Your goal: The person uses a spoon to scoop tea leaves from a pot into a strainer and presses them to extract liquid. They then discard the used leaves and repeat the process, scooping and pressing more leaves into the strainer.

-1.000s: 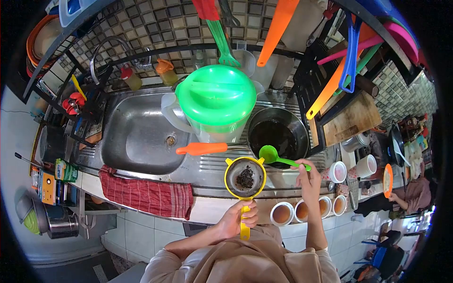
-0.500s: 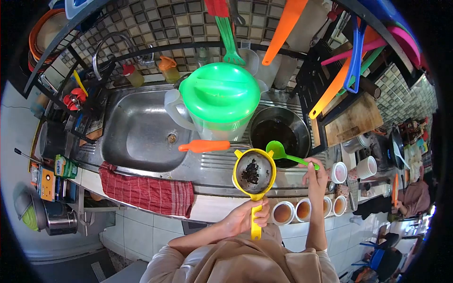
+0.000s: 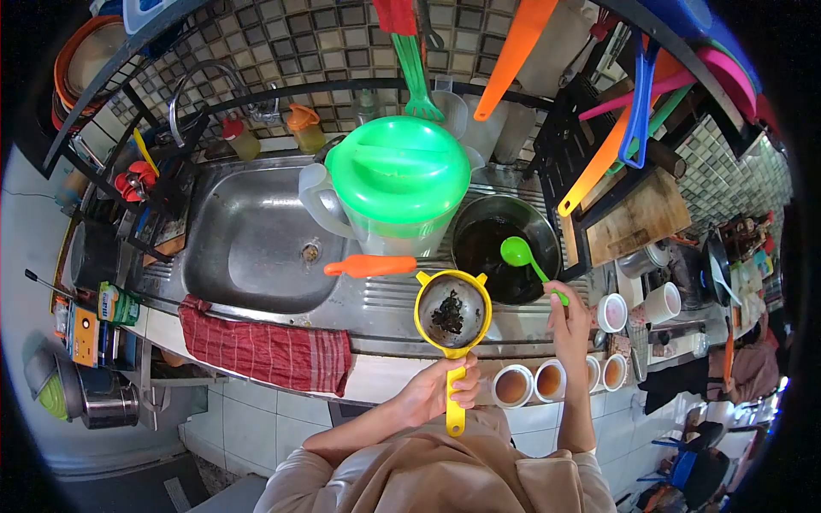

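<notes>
My left hand point(image 3: 438, 390) is wrapped round the handle of a yellow strainer point(image 3: 457, 409), held over the counter's front edge. Dark wet leaves point(image 3: 448, 313) lie in its mesh. In my right hand point(image 3: 568, 318) is the handle of a green ladle point(image 3: 516, 251), whose bowl hangs over a metal pot point(image 3: 554, 231). Dark liquid point(image 3: 484, 248) fills the pot's lower part. Just in front of my right hand's wrist, several cups of brown liquid point(image 3: 513, 386) line the counter edge. Behind the strainer stands a clear pitcher with a green lid point(image 3: 398, 168).
A steel sink point(image 3: 256, 231) lies to the left, with an orange-handled tool point(image 3: 369, 265) at its right rim. A red cloth point(image 3: 256, 349) drapes over the front edge. White cups point(image 3: 612, 313) stand at the right. Utensils, among them an orange one point(image 3: 602, 157), hang overhead. Another person point(image 3: 742, 368) is at far right.
The green ladle has moved right and back, away from the strainer to over the pot. The strainer has shifted slightly left. The person at far right has moved.
</notes>
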Demonstrator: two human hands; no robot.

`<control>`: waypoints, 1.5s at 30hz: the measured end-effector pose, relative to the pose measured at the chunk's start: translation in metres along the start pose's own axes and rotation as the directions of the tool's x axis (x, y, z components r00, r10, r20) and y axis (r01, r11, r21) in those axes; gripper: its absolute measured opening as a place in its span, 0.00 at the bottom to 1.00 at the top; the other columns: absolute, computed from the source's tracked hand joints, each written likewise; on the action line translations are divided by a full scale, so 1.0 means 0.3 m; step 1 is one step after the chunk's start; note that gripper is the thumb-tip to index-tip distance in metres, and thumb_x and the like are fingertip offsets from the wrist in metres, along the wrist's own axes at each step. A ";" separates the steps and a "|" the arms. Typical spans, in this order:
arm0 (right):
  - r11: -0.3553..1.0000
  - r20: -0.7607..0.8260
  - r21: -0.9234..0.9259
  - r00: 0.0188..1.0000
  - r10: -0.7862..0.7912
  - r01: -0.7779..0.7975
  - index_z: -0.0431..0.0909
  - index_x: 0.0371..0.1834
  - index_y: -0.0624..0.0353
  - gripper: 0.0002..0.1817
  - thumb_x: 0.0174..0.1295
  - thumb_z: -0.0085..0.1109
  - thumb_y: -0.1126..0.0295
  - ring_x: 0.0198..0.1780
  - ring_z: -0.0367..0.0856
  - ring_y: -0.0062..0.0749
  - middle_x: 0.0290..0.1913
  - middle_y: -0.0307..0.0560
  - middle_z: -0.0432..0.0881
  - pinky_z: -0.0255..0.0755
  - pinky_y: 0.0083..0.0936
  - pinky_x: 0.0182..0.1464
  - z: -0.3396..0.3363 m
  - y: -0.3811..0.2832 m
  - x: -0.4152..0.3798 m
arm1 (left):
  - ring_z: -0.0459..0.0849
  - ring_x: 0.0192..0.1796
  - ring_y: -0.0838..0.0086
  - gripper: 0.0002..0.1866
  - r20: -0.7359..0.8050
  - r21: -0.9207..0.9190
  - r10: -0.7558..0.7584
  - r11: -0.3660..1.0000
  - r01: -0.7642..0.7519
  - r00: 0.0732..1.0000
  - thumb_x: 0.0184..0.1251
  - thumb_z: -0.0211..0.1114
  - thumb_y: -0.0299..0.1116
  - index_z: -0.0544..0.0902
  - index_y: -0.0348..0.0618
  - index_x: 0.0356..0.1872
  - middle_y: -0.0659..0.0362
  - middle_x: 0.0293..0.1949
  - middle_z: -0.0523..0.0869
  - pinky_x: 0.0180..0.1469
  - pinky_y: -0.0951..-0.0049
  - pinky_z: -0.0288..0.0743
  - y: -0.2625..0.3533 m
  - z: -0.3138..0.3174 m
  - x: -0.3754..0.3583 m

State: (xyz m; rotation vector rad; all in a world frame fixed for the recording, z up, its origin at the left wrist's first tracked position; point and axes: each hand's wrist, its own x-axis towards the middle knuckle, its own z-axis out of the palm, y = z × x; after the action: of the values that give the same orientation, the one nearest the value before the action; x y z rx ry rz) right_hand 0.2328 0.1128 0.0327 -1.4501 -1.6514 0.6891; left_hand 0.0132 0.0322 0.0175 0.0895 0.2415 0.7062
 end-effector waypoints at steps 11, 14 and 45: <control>0.956 0.137 -0.279 0.989 -0.054 0.091 0.74 0.42 0.55 0.10 0.59 0.50 0.67 0.21 0.75 0.38 0.37 0.49 0.78 0.67 0.29 0.27 0.040 -0.011 0.014 | 0.60 0.21 0.83 0.10 -0.035 -0.049 -0.022 0.999 0.020 0.999 0.62 0.51 0.42 0.65 0.50 0.30 0.68 0.19 0.60 0.28 0.81 0.55 -0.027 -0.066 -0.009; 0.966 0.132 -0.245 0.990 -0.047 0.079 0.74 0.42 0.55 0.10 0.59 0.51 0.66 0.18 0.73 0.34 0.35 0.48 0.79 0.66 0.27 0.24 0.054 0.004 0.019 | 0.59 0.21 0.82 0.10 -0.057 -0.077 -0.028 0.997 0.024 0.998 0.61 0.52 0.42 0.65 0.50 0.29 0.68 0.19 0.60 0.28 0.81 0.55 -0.027 -0.076 -0.009; 0.913 0.138 0.347 0.974 0.179 -0.217 0.71 0.45 0.61 0.14 0.65 0.43 0.62 0.18 0.65 0.13 0.34 0.46 0.79 0.60 0.11 0.21 0.006 0.075 0.057 | 0.59 0.20 0.82 0.09 -0.064 -0.140 -0.033 0.990 0.024 0.997 0.62 0.51 0.42 0.67 0.50 0.27 0.68 0.18 0.60 0.28 0.81 0.56 -0.028 -0.102 -0.010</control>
State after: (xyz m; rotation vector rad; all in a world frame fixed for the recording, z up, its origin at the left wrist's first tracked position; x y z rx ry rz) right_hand 0.2432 0.1339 0.0169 -1.3389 -1.3713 1.1359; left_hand 0.0087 0.0241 -0.0128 -0.0707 0.2552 0.6962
